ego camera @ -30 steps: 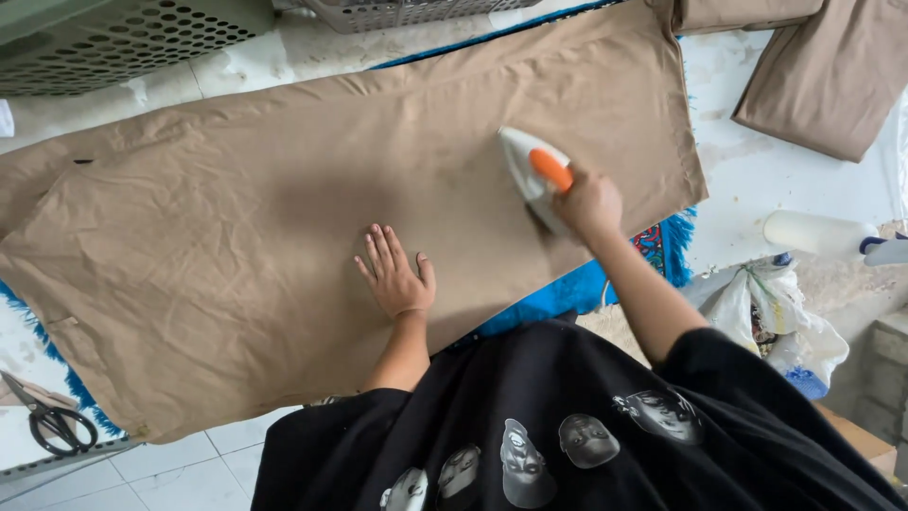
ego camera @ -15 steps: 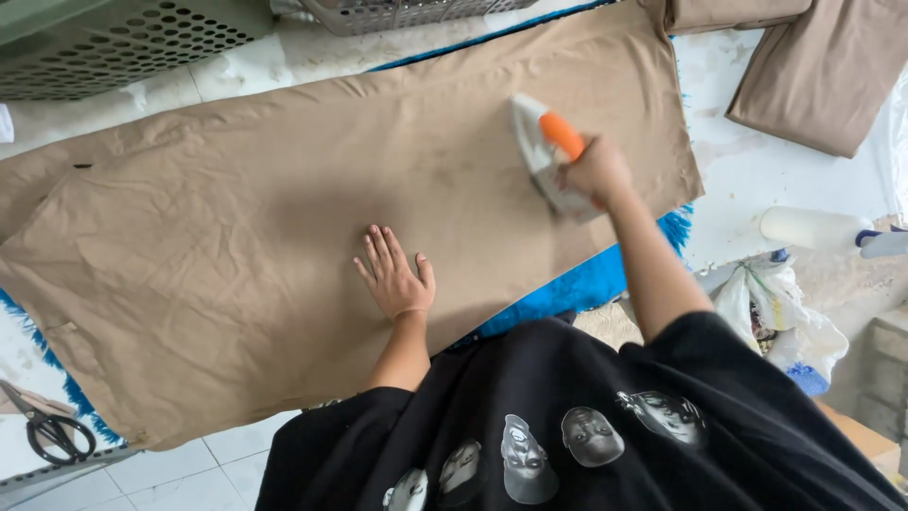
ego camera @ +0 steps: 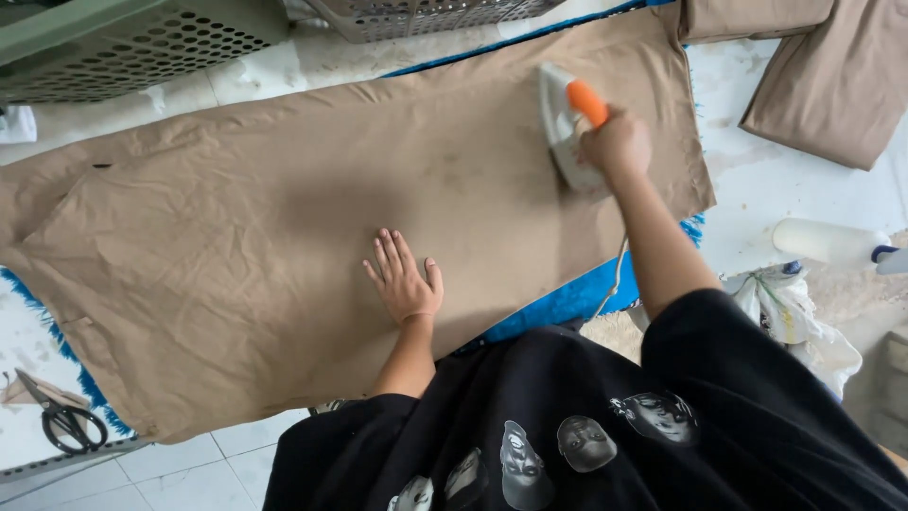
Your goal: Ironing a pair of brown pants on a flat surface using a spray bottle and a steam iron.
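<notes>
Right hand [ego camera: 617,144] grips the orange handle of a white iron [ego camera: 566,128], which rests on tan cloth [ego camera: 284,237] near the cloth's right edge. Left hand [ego camera: 405,279] lies open, fingers spread, flat on the cloth near its front edge. Scissors [ego camera: 59,416] lie on the floor, front left.

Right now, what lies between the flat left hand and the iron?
In the head view, only bare tan cloth, faintly stained, lies between the left hand and the iron that the right hand holds.
</notes>
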